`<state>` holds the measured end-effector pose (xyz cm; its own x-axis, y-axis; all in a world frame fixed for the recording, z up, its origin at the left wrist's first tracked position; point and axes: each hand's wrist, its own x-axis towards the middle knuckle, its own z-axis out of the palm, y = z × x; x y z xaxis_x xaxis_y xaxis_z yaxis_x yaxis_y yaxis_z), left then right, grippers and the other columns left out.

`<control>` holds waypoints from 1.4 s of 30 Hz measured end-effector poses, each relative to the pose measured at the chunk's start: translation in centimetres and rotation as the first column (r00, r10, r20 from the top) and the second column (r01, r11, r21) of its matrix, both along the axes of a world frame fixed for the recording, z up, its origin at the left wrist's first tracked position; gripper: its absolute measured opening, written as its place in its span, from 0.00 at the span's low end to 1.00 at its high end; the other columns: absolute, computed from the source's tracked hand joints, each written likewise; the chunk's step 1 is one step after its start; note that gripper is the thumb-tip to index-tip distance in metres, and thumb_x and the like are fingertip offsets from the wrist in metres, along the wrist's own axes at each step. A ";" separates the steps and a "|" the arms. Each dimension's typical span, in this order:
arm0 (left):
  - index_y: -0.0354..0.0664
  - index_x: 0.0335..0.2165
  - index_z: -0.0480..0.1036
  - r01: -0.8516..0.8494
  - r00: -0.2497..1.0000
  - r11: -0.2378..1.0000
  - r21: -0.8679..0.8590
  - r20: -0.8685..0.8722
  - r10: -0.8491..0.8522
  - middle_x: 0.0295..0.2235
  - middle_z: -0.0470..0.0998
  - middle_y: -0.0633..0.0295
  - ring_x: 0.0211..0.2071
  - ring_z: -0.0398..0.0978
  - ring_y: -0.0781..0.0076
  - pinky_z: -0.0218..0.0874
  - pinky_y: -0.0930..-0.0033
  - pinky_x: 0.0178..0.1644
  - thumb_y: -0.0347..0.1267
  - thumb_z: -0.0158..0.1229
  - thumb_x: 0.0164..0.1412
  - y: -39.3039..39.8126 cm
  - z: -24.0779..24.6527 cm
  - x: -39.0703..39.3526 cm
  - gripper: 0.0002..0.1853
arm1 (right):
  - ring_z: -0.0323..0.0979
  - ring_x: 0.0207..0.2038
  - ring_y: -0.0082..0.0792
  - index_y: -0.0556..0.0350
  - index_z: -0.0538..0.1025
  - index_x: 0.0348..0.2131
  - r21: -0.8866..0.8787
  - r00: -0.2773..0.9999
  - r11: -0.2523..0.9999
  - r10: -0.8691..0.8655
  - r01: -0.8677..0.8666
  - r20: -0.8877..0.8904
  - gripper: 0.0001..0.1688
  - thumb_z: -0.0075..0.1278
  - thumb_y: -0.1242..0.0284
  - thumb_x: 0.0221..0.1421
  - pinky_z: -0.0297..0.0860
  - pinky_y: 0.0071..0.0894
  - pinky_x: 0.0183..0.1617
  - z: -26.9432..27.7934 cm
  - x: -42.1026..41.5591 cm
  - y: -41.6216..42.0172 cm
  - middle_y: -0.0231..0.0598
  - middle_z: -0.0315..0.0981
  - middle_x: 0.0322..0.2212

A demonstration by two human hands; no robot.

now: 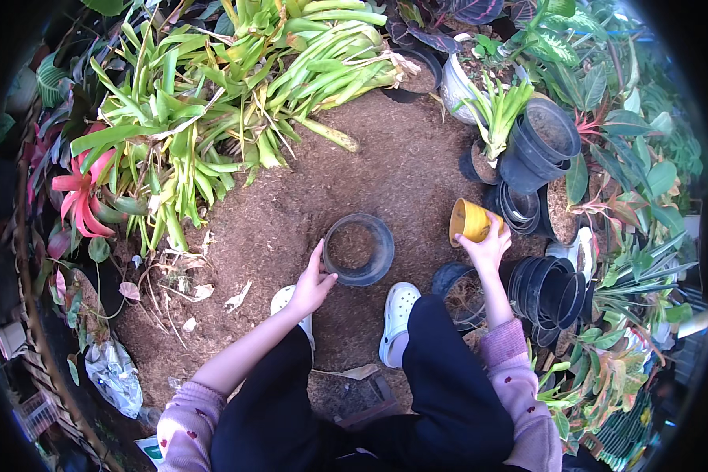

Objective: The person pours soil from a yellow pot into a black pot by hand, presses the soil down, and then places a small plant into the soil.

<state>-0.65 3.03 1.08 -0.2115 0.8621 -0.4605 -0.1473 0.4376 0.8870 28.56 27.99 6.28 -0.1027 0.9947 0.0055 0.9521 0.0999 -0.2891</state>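
Between my feet and the soil beyond, a black plastic plant pot stands upright with brown potting mix inside it. My left hand touches its left side, thumb and fingers at the rim. Off to the right, my right hand grips a small yellow plastic pot tipped on its side, its mouth turned left. The inside of the yellow pot is mostly hidden. Brown loose soil spreads under and around both pots.
A heap of uprooted green leafy plants lies at the upper left. Nested black pots and a stack of black pots line the right. A root-filled black pot sits by my right shoe. A clear plastic bag lies lower left.
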 end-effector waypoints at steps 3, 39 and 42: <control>0.49 0.64 0.35 0.011 1.000 1.000 -0.001 -0.013 -0.011 0.37 0.70 0.54 0.33 0.74 0.73 0.67 0.72 0.37 0.20 0.51 0.59 0.1 0.0 0.0 0.43 | 0.45 0.58 0.65 0.39 0.59 0.56 -0.108 0.999 0.994 0.024 -0.027 -0.036 0.57 0.70 0.55 0.27 0.51 0.57 0.61 -2.1 0.7 -0.5 0.63 0.44 0.55; 0.53 0.65 0.33 0.036 0.987 0.999 0.027 0.155 -0.040 0.59 0.57 0.52 0.48 0.70 0.66 0.68 0.70 0.45 0.15 0.41 0.57 1.4 -1.5 0.3 0.44 | 0.67 0.53 0.43 0.60 0.68 0.52 -0.688 0.435 0.298 0.900 -0.661 -0.028 0.24 0.39 0.72 0.56 0.65 0.40 0.55 -5.5 -15.7 -10.5 0.48 0.66 0.52; 0.53 0.65 0.32 -0.003 0.984 1.000 -0.009 0.180 0.004 0.60 0.54 0.51 0.49 0.69 0.63 0.68 0.68 0.48 0.16 0.39 0.59 1.8 -1.7 0.1 0.42 | 0.51 0.64 0.38 0.61 0.60 0.58 -0.648 0.414 0.339 0.910 -0.683 0.040 0.29 0.35 0.71 0.58 0.51 0.38 0.65 -7.0 -15.2 -10.6 0.46 0.50 0.62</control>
